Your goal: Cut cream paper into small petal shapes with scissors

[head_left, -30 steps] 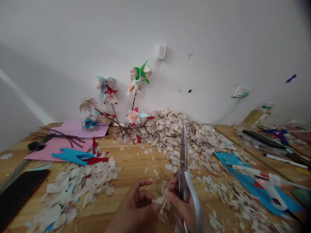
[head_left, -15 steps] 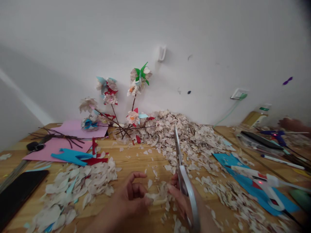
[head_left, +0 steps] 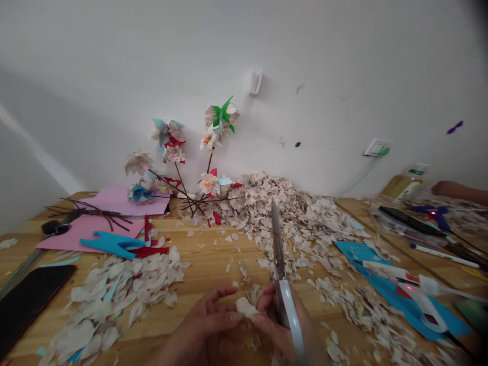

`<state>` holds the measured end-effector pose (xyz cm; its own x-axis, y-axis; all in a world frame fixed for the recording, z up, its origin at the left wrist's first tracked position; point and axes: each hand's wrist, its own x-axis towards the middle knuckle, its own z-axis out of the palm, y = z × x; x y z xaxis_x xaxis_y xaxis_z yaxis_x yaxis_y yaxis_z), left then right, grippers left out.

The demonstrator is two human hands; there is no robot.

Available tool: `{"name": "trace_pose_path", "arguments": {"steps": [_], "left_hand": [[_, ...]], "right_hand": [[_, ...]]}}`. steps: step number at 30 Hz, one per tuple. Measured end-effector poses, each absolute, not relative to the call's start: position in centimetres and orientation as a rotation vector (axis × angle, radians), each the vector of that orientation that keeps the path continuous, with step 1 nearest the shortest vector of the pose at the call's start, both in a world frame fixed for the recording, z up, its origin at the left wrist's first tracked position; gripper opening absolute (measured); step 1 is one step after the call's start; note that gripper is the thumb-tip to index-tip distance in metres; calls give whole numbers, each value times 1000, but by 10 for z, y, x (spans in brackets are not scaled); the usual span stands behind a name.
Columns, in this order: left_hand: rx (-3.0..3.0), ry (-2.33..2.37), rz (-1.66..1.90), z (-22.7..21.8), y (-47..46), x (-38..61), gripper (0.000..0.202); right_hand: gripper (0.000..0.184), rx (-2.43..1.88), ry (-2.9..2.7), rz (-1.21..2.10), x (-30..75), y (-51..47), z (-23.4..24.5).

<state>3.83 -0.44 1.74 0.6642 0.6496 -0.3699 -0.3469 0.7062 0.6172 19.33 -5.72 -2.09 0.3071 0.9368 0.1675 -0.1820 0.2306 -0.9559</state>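
A paper petal [head_left: 246, 307] lies between the two hands, above the wooden worktop [head_left: 206, 254]. The left hand [head_left: 209, 325] curls its fingers [head_left: 224, 316] and pinches the petal from the left. The right hand [head_left: 276, 325] presses its fingers [head_left: 265, 320] against it from the right while gripping closed scissors [head_left: 279, 269], blades pointing far. Loose petals [head_left: 118, 290] pile on the left. A glue gun [head_left: 427, 305] lies on blue paper [head_left: 381, 284] to the right. Farther off stand a larger petal heap [head_left: 293, 218] and paper flowers on twigs [head_left: 209, 184].
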Motion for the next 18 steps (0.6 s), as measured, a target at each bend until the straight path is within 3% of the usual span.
{"name": "trace_pose_path", "arguments": {"steps": [18], "left_hand": [[587, 699, 850, 10, -3, 46, 58]], "right_hand": [[42, -1140, -926, 999, 194, -57, -24]]}}
